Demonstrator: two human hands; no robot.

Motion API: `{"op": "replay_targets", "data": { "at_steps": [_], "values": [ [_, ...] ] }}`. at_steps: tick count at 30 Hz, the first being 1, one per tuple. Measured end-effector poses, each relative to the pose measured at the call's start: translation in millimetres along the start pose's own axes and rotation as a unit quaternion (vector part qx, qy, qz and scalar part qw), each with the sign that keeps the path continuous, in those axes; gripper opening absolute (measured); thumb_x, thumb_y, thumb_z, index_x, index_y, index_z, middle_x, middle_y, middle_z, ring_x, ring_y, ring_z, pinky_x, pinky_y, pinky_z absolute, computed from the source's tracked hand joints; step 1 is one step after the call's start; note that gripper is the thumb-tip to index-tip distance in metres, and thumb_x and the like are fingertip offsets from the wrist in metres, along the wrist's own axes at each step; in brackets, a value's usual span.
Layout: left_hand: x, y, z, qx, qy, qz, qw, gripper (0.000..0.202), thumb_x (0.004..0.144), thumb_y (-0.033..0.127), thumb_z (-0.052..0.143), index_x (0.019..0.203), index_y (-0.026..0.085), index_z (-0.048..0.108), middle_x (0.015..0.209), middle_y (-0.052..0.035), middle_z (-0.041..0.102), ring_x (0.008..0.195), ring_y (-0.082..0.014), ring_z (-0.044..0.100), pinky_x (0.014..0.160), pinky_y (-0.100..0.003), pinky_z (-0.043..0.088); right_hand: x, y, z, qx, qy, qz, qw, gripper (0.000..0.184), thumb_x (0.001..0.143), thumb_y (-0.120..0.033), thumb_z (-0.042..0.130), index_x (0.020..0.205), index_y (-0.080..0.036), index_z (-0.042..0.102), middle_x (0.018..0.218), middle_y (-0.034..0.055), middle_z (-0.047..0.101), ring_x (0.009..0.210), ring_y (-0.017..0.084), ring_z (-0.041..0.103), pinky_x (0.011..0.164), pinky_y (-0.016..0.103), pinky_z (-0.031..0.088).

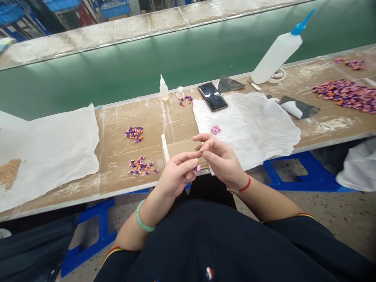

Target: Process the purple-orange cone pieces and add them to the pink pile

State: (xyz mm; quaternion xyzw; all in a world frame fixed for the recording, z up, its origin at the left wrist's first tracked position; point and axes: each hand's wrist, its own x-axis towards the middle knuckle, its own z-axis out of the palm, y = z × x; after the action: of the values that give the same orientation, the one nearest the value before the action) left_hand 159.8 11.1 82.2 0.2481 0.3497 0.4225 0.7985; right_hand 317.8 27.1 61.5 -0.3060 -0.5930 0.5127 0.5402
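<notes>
My left hand point(179, 171), with a green bangle at the wrist, is closed on a small purple and pink piece point(197, 168) that pokes out below the thumb. Close against its fingertips, my right hand point(221, 159) has thumb and forefinger pinched together; whatever lies between them is too small to make out. Both hands hover at the table's front edge, over a tan board point(183, 150). Just beyond the right hand, tiny pink bits point(215, 130) lie in a patch on a white cloth point(252, 121). Two clusters of purple and orange pieces point(134, 133) sit to the left.
A white stick point(165, 148) lies by the board. Farther back are a small dropper bottle point(163, 88), a phone point(213, 96) and a large leaning bottle point(276, 56) with a blue nozzle. A big pile of pieces point(348, 94) is at right, a white sheet point(58, 145) at left.
</notes>
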Motion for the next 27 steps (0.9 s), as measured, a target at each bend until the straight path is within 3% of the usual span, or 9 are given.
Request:
{"op": "replay_targets", "data": {
  "at_steps": [3,8,10,13,16,19,23,27],
  "values": [
    [2.5,-0.1,3.6,0.014,0.027,0.032,0.999,0.029,0.061,0.031,0.085,0.078,0.012,0.069,0.057,0.003,0.058,0.04,-0.0003,0.036,0.041,-0.017,0.02,-2.8,2.7,10.9,0.123,0.046,0.112,0.985,0.02,0.088,-0.038,0.072,0.081,-0.022,0.063,0.122,0.0043,0.059,0.084,0.016,0.06,0.076,0.032,0.053],
    [2.5,-2.0,5.8,0.052,0.059,0.068,0.995,0.031,0.063,0.036,0.084,0.068,0.013,0.063,0.058,0.0028,0.057,0.042,-0.0009,0.037,0.042,-0.017,0.023,-5.2,3.8,15.9,0.131,0.073,0.124,0.981,0.023,0.083,-0.042,0.076,0.08,-0.022,0.065,0.117,0.0048,0.059,0.082,0.017,0.06,0.073,0.033,0.056],
    [2.3,-2.7,5.5,0.067,0.068,0.078,0.992,0.033,0.063,0.038,0.084,0.067,0.014,0.061,0.057,0.0033,0.056,0.042,-0.0013,0.037,0.042,-0.017,0.024,-6.2,3.8,14.3,0.09,0.063,0.099,0.989,0.019,0.086,-0.04,0.073,0.081,-0.023,0.066,0.114,0.0058,0.059,0.089,0.02,0.061,0.076,0.036,0.056],
    [2.7,-4.3,4.0,0.102,0.08,0.097,0.987,0.034,0.065,0.04,0.083,0.068,0.014,0.061,0.055,0.0039,0.054,0.043,-0.0025,0.038,0.043,-0.017,0.027,-7.2,2.1,11.0,-0.027,0.064,0.011,0.998,0.007,0.09,-0.03,0.07,0.085,-0.025,0.07,0.109,0.0056,0.06,0.106,0.023,0.058,0.092,0.041,0.051],
    [2.2,-5.7,2.4,0.155,0.085,0.128,0.976,0.029,0.07,0.039,0.079,0.071,0.015,0.062,0.057,0.0034,0.055,0.046,-0.0038,0.041,0.045,-0.017,0.032,-7.4,-1.9,7.8,-0.149,0.067,-0.067,0.984,0.007,0.09,-0.022,0.067,0.087,-0.027,0.071,0.104,0.0053,0.06,0.107,0.024,0.057,0.098,0.045,0.046],
    [-1.0,-4.8,2.2,0.229,0.098,0.174,0.953,0.022,0.076,0.035,0.073,0.073,0.015,0.063,0.059,0.0023,0.056,0.049,-0.0059,0.044,0.048,-0.019,0.036,-6.7,-7.3,4.3,-0.184,0.06,-0.083,0.977,0.008,0.091,-0.02,0.062,0.088,-0.024,0.068,0.098,0.0054,0.061,0.097,0.023,0.059,0.088,0.041,0.049],
    [-6.6,-1.1,3.9,0.353,0.118,0.244,0.896,0.013,0.08,0.027,0.066,0.074,0.016,0.064,0.063,-0.0002,0.061,0.055,-0.0096,0.052,0.053,-0.021,0.042,-3.3,-15.2,-0.1,-0.192,0.035,-0.04,0.98,0.008,0.087,-0.018,0.056,0.08,-0.021,0.059,0.076,0.0009,0.059,0.07,0.017,0.053,0.066,0.032,0.045],
    [-7.9,0.1,4.9,0.427,0.128,0.289,0.847,0.011,0.082,0.023,0.063,0.075,0.016,0.067,0.067,-0.0018,0.066,0.058,-0.0118,0.056,0.057,-0.023,0.045,0.9,-20.7,0.0,-0.231,-0.008,-0.009,0.973,0.012,0.083,-0.019,0.056,0.071,-0.02,0.057,0.066,-0.0017,0.056,0.061,0.014,0.05,0.06,0.029,0.041]
  ]
}}
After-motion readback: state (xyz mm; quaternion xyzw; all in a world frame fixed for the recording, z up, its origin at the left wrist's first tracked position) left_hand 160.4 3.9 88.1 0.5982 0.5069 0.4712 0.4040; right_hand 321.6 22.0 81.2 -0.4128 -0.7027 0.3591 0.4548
